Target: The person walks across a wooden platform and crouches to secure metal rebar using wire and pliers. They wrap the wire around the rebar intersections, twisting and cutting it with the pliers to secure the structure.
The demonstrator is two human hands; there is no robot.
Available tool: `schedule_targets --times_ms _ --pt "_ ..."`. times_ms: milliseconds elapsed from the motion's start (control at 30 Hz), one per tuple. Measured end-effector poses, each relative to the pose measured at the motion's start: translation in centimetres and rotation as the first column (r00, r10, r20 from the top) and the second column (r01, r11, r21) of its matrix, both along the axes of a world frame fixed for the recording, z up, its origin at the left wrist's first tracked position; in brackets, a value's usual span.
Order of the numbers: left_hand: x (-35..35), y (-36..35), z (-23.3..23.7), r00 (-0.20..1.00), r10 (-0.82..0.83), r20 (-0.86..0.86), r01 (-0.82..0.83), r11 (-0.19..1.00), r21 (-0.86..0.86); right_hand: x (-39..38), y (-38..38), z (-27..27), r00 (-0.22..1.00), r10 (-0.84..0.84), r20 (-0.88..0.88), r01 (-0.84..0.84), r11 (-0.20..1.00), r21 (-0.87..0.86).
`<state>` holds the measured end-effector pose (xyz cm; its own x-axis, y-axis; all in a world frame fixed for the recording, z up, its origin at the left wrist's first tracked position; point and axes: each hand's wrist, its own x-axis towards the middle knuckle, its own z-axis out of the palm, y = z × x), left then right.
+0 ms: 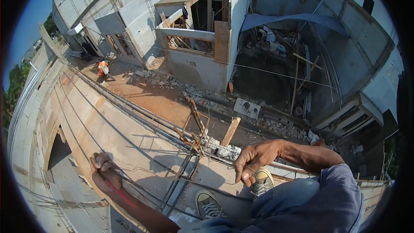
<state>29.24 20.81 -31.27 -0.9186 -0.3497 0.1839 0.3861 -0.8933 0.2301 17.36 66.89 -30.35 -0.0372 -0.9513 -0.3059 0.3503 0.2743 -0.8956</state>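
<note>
My left hand (105,173) is closed around a thin steel reinforcing bar (79,125), one of several stretched above the pale formwork deck. My right hand (254,160) is bent down above my right shoe, thumb and fingers pinched together on a thin wire. That wire (189,177) runs in loose bends across the deck from near my left hand to the right fingertips. Between the two hands, dark bars (176,185) cross the deck close to my left shoe (208,205). My right shoe (262,182) is just below my right hand.
Upright bars with ties (196,133) rise from the deck edge, beside a wooden plank (231,131). Beyond that edge the ground drops to rubble (207,97). A person in an orange vest (103,68) is below. An opening (59,149) lies left of my left hand.
</note>
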Motion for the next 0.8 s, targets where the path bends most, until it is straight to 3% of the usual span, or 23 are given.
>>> schedule_targets --times_ms 67,100,133,167,200,233,267,333,367,433,467,533,567,600,667,733,800 --pt "-0.8 2.5 0.3 0.997 -0.049 -0.061 0.049 0.999 -0.01 1.4 -0.8 -3.5 0.987 0.147 0.066 -0.149 0.988 0.027" --pt "-0.8 3.6 0.6 0.999 -0.002 0.052 0.006 0.996 -0.088 1.2 -1.0 -4.8 0.97 0.179 -0.162 -0.171 0.983 0.063" --pt "-0.7 5.0 0.7 0.999 0.004 0.051 0.001 0.996 -0.086 1.2 -1.2 -4.6 0.969 0.185 -0.163 -0.176 0.982 0.064" --pt "-0.6 6.6 0.7 0.986 0.076 0.15 -0.048 0.982 -0.182 1.3 -1.5 -4.0 0.874 -0.055 -0.483 0.07 0.998 0.012" --pt "-0.5 8.5 0.6 0.958 0.155 0.243 -0.083 0.956 -0.28 1.5 -1.9 -3.2 0.629 -0.276 -0.727 0.281 0.952 -0.119" --pt "-0.5 10.7 0.3 0.906 0.224 0.359 -0.115 0.947 -0.299 2.2 -2.6 -1.8 0.749 -0.324 -0.578 0.375 0.927 -0.034" --pt "-0.5 13.0 -0.1 0.836 0.289 0.467 -0.141 0.935 -0.326 2.9 -3.6 -1.8 0.752 -0.326 -0.572 0.375 0.926 -0.035" --pt "-1.0 17.4 -1.1 0.703 0.372 0.606 -0.139 0.907 -0.397 5.5 -5.8 -2.6 0.856 -0.351 -0.379 0.316 0.936 -0.154" --pt "-1.1 19.1 -1.8 0.672 0.411 0.616 -0.111 0.879 -0.464 6.6 -6.6 -3.1 0.856 -0.354 -0.376 0.317 0.935 -0.158" --pt "-1.4 21.9 -3.0 0.603 0.468 0.646 -0.07 0.838 -0.541 8.0 -7.9 -4.0 0.673 -0.284 -0.683 0.218 0.958 -0.183" --pt "-1.6 23.0 -3.5 0.562 0.484 0.67 -0.059 0.832 -0.552 7.9 -8.1 -3.8 0.673 -0.285 -0.682 0.211 0.958 -0.192" --pt "-1.4 23.8 -5.3 0.567 0.499 0.655 -0.034 0.809 -0.587 7.8 -8.3 -3.3 0.737 -0.04 -0.674 0.156 0.981 0.112" --pt "-1.3 24.1 -5.5 0.573 0.488 0.658 -0.035 0.817 -0.576 8.2 -8.3 -5.2 0.716 -0.18 -0.675 0.246 0.969 0.002" --pt "-1.4 24.3 -5.5 0.582 0.476 0.659 -0.036 0.825 -0.564 8.4 -8.5 -6.9 0.713 -0.176 -0.679 0.238 0.971 -0.001" --pt "-1.5 24.9 -5.4 0.607 0.49 0.625 -0.015 0.794 -0.608 8.8 -8.7 -9.1 0.632 -0.331 -0.701 0.364 0.925 -0.108" --pt "-1.4 24.7 -6.2 0.63 0.501 0.593 0.012 0.757 -0.653 8.8 -8.7 -8.2 0.654 -0.384 -0.652 0.429 0.898 -0.098" --pt "-1.5 23.7 -8.7 0.68 0.587 0.439 0.01 0.592 -0.806 8.6 -8.8 -7.9 0.67 -0.445 -0.594 0.497 0.864 -0.086"
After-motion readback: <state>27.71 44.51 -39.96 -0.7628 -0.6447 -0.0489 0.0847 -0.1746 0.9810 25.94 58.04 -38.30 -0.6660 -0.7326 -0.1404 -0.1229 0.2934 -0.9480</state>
